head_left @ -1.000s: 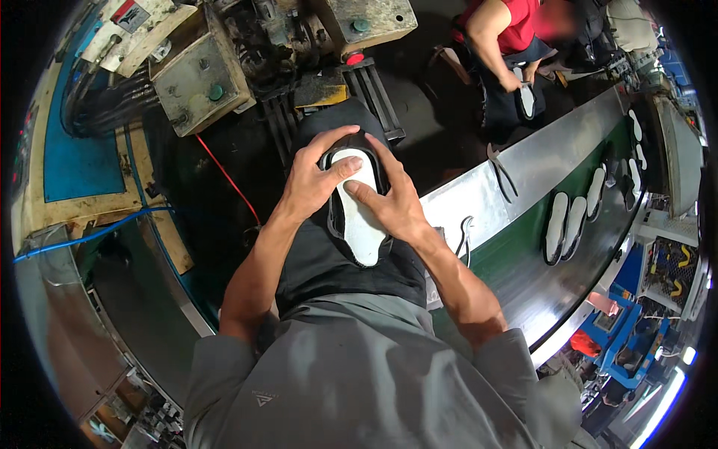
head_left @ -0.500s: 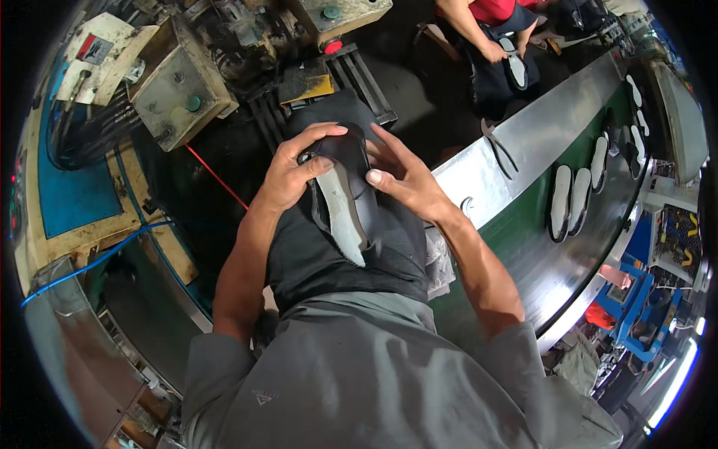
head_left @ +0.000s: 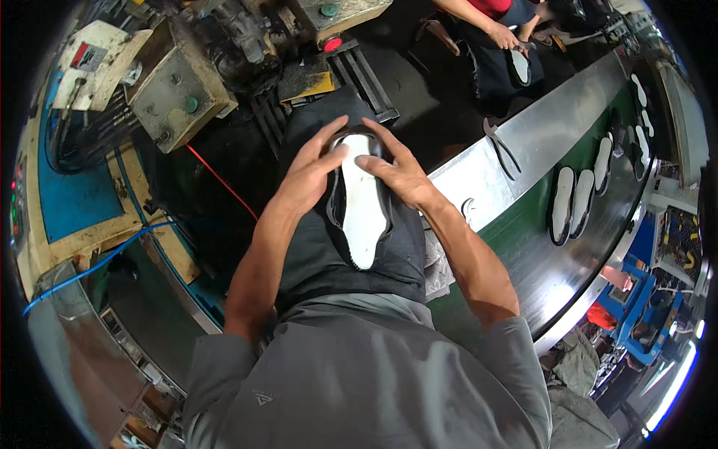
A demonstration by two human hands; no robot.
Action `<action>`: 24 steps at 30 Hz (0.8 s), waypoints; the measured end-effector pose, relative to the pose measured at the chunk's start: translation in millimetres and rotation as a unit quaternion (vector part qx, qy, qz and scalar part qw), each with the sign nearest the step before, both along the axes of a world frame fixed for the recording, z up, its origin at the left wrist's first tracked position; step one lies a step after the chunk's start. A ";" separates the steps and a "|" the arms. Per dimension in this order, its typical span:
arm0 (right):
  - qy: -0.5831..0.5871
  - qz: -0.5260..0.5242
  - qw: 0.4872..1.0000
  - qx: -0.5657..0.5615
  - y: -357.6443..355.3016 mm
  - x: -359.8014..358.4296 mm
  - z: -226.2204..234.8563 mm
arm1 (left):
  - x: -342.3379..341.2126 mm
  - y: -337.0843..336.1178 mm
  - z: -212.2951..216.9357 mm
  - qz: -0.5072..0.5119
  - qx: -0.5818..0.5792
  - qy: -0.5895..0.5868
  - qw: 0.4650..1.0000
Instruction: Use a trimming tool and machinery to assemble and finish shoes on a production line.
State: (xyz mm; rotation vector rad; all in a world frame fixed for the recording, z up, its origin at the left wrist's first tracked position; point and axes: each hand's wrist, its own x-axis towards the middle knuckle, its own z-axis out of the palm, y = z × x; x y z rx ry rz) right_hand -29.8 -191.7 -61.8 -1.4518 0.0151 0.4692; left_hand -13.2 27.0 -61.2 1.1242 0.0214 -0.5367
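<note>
Above my lap lies a black shoe upper [head_left: 363, 217] with its white sole side facing up and its black edge curling round the rim. My left hand [head_left: 310, 172] grips its far end from the left, thumb pressed onto the white face. From the right, my right hand [head_left: 398, 170] grips the same end, its thumb also on the white face and its fingers round the far edge. Both thumbs lie close to each other near the end of the piece. The undersides of the fingers are partly hidden behind the upper.
To the right runs a green conveyor belt [head_left: 516, 239] with several similar shoe uppers [head_left: 562, 206] on it. Pincers [head_left: 501, 150] lie on its metal edge [head_left: 479, 187]. Machine control boxes [head_left: 179, 93] stand at the left. Beyond, a co-worker's hands [head_left: 508, 39] hold another upper [head_left: 520, 69].
The shoe upper has been rolled over from its black side, so the white face now points up. My hands have closed in on its far end, both thumbs on top.
</note>
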 end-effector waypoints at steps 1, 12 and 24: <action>0.030 -0.011 0.998 0.052 -4.2 -1.0 -4.0 | -2.2 4.1 -6.6 0.007 -0.131 0.069 0.989; 0.077 -0.057 0.995 0.039 -1.3 -5.2 -5.6 | -25.0 -24.3 -28.6 0.064 0.085 -0.039 0.994; 0.051 -0.161 0.984 0.046 6.0 -27.2 -29.3 | -88.4 -9.3 -0.6 -0.054 0.215 -0.024 0.975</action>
